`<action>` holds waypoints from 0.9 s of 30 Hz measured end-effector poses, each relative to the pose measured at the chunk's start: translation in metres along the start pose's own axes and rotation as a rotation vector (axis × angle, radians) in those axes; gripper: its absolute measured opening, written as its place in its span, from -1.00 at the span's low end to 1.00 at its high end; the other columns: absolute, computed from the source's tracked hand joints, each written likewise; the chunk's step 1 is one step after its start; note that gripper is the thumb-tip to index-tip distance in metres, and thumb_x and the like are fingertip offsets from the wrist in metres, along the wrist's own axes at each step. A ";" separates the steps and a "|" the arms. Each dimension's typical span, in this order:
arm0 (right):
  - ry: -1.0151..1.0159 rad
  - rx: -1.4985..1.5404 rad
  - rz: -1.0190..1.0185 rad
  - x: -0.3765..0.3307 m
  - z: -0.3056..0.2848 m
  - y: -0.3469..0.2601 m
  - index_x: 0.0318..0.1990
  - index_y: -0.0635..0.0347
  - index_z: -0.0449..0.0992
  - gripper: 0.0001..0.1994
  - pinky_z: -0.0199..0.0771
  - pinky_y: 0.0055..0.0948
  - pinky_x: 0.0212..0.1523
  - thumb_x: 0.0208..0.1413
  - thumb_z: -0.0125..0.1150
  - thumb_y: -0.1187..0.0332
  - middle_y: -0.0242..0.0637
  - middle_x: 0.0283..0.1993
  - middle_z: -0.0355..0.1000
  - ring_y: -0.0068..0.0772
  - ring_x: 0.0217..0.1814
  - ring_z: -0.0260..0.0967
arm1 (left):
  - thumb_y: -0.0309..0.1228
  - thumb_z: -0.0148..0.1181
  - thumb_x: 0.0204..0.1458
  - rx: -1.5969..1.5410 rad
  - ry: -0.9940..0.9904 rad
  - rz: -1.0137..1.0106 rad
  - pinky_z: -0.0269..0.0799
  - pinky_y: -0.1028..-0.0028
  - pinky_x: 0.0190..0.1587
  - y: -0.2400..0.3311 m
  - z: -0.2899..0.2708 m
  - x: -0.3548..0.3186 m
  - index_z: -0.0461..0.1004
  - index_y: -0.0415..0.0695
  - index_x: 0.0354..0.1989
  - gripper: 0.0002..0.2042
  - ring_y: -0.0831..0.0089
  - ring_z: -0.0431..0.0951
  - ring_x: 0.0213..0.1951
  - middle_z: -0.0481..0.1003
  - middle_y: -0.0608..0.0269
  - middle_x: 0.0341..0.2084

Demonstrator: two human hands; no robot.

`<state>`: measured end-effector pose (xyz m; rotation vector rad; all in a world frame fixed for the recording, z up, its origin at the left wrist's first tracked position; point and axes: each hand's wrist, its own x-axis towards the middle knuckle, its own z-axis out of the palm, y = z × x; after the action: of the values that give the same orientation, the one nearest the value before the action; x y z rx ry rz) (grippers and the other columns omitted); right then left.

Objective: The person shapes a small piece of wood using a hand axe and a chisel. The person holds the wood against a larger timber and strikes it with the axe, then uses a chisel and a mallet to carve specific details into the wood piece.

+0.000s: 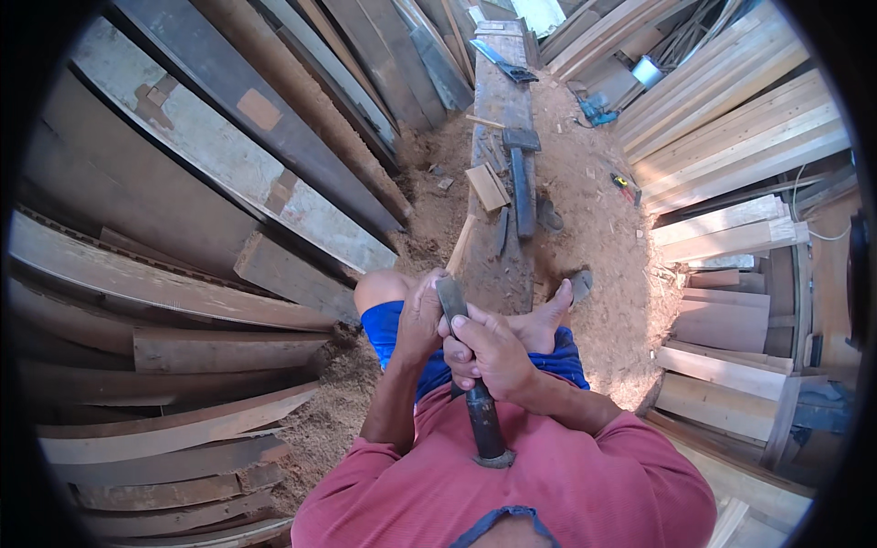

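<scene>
A wide-bladed chisel (pixel 483 418) points away from me, the butt of its dark handle against my red shirt. My right hand (pixel 493 349) is wrapped around it where blade and handle meet. My left hand (pixel 422 315) is closed beside the blade, gripping the near end of a pale wooden strip (pixel 462 245). The strip slants up and away from the fingers, and its held end is partly hidden. Ahead on the narrow plank bench (pixel 504 102) lie a dark mallet (pixel 523 187), a small wooden block (pixel 488 187) and a thin dark bar (pixel 502 232).
A handsaw (pixel 502 61) rests at the bench's far end. Boards (pixel 219 164) lean along the left; stacked planks (pixel 740 119) line the right. On the sawdust-covered floor lie a teal power tool (pixel 596 110), a yellow-and-red hand tool (pixel 626 188) and a sandal (pixel 580 286).
</scene>
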<state>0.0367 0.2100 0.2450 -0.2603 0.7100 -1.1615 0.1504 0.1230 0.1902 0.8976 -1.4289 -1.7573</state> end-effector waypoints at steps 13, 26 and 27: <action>0.202 -0.236 -0.271 -0.014 -0.025 -0.011 -0.14 0.19 0.29 -0.81 0.22 -0.61 -0.68 0.38 -0.17 0.27 -0.51 -0.57 0.16 -0.72 -0.69 0.05 | -0.16 -0.20 0.36 0.167 -0.083 0.146 0.16 0.55 -0.51 -0.017 -0.001 -0.040 0.33 -0.14 -0.39 -0.64 0.65 0.23 -0.56 0.28 0.46 -0.63; -0.006 0.137 0.002 0.029 -0.010 -0.011 -0.14 0.10 0.34 -0.86 0.27 -0.55 -0.58 0.34 -0.09 0.28 -0.52 -0.49 0.21 -0.71 -0.64 0.07 | -0.10 -0.22 0.35 -0.118 0.090 -0.022 0.22 0.60 -0.43 -0.005 -0.002 0.031 0.43 -0.18 -0.22 -0.60 0.64 0.30 -0.51 0.35 0.39 -0.56; -0.020 0.135 0.051 0.028 -0.001 -0.007 -0.15 0.10 0.33 -0.86 0.26 -0.56 -0.59 0.34 -0.11 0.28 -0.53 -0.51 0.18 -0.72 -0.65 0.05 | -0.11 -0.24 0.36 -0.130 0.078 -0.112 0.25 0.61 -0.35 -0.027 -0.024 0.033 0.44 -0.16 -0.14 -0.61 0.68 0.30 -0.42 0.38 0.41 -0.47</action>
<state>0.0367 0.1823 0.2380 -0.1394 0.6140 -1.1517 0.1516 0.0867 0.1568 0.9813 -1.2210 -1.8531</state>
